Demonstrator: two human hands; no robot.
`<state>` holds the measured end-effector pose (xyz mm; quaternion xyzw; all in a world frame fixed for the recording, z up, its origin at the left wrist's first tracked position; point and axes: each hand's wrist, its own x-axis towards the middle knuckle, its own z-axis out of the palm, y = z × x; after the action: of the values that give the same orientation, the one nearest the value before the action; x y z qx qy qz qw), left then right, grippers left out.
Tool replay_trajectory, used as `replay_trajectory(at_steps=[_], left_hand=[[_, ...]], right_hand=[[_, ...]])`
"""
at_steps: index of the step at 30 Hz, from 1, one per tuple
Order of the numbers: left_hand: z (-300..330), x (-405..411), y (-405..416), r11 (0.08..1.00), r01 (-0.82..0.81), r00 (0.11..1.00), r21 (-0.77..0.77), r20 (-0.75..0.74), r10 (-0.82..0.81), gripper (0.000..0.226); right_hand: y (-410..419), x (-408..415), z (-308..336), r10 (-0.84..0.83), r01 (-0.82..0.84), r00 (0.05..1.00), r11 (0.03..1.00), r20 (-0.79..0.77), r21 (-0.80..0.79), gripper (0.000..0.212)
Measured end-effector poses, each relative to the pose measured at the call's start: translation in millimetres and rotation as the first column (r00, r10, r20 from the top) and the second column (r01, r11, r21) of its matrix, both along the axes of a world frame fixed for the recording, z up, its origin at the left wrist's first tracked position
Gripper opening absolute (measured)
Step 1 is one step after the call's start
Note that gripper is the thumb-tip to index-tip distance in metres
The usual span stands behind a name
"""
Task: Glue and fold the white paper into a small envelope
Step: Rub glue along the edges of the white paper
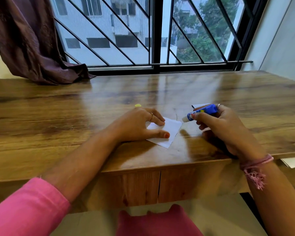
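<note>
Your left hand spreads flat, pinning the small white paper sheet steady; your right hand grips the blue glue stick, tip aimed at its edge.

Glossy wooden table, white paper, yellow cap, curtain hem

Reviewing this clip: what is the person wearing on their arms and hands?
The left arm has a bright pink sleeve pushed up toward the elbow, and the left hand wears a thin gold-toned ring. The right hand has a silver-toned ring, and a pink thread wristband with a frayed tassel hangs at the wrist. Fingernails are painted orange-red.
</note>
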<state>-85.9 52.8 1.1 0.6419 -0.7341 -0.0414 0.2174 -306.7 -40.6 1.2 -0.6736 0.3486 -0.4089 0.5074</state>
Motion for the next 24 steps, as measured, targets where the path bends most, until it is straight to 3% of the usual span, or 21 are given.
replay_trajectory(at_steps=[6, 12, 24], left_hand=[[-1.0, 1.0, -0.8, 0.999, 0.013, 1.0, -0.03, 0.008, -0.013, 0.065], [-2.5, 6.1, -3.4, 0.997, 0.059, 0.998, -0.044, -0.018, -0.06, 0.025], [-2.9, 5.4, -4.5, 0.996, 0.042, 0.999, -0.084, 0.003, -0.042, 0.024]], right_hand=[[0.6, 9.4, -2.1, -0.025, 0.022, 0.998, 0.998, -0.059, -0.05, 0.017], [2.1, 11.0, -1.9, -0.003, -0.006, 0.994, 0.996, -0.11, -0.087, 0.012], [1.7, 9.4, -2.7, -0.019, -0.01, 0.983, 0.987, -0.18, -0.162, 0.009]])
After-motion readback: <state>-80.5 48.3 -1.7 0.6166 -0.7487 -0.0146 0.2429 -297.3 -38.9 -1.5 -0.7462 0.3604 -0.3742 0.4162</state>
